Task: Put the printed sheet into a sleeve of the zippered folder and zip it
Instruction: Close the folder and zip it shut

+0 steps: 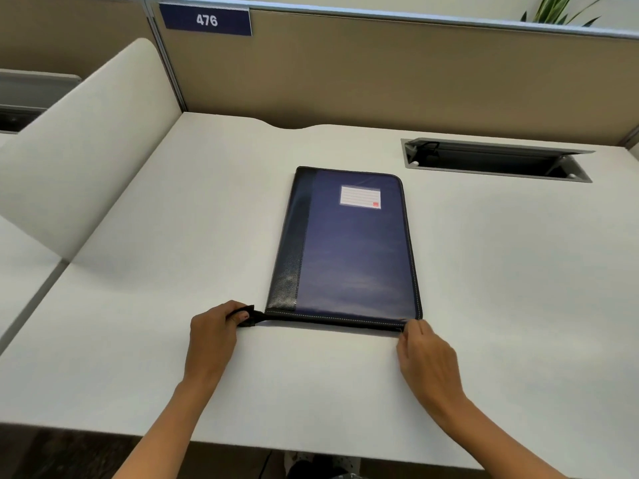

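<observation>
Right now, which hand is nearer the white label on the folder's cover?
Right. The right hand is at the folder's near right corner, on the label's side; the left hand holds the black strap off the near left corner.

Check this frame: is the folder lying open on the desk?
No. The folder lies closed and flat on the desk, cover up, with the left hand and right hand at its near corners.

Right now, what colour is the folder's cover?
Dark blue with a black spine strip, folder, head view.
</observation>
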